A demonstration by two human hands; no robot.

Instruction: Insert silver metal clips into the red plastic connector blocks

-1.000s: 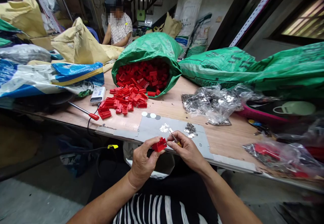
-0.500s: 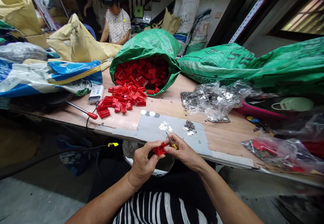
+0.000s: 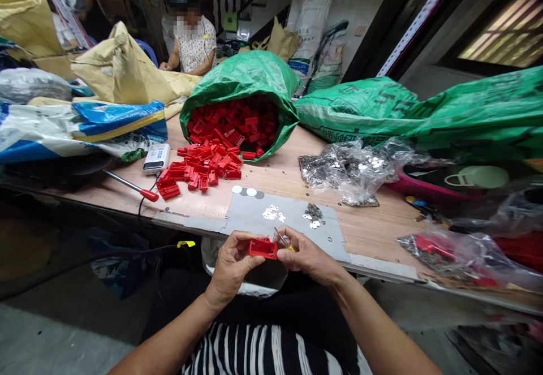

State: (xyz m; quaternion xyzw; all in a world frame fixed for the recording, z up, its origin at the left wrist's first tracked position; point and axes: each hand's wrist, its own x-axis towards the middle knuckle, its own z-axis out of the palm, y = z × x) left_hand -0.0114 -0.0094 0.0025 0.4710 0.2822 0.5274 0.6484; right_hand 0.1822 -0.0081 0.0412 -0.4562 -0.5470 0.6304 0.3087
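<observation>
Between my two hands, in front of the table edge, is a red plastic battery-box-like housing (image 3: 263, 248), its hollow side facing me with small metal bits at its ends. My left hand (image 3: 231, 267) pinches its left end between thumb and fingers. My right hand (image 3: 303, 255) holds a thin-shafted screwdriver (image 3: 290, 247) with a yellow handle, its shaft pointing up and left, and touches the housing's right end. Beyond my hands, a grey mat (image 3: 250, 216) carries a pile of flat silvery plates (image 3: 271, 212) and a pile of small dark metal parts (image 3: 314, 212).
A green sack (image 3: 246, 69) spills red housings (image 3: 203, 166) onto the table. Clear bags of metal parts (image 3: 352, 171) lie to the right, near a pink basin (image 3: 418, 185). A red-handled tool (image 3: 148, 195) and a white device (image 3: 156, 158) lie left. Another person (image 3: 195, 38) sits across.
The red housing has turned so its hollow side shows, and my left hand has shifted slightly left with it. My right hand keeps the screwdriver. The camera view has moved a little.
</observation>
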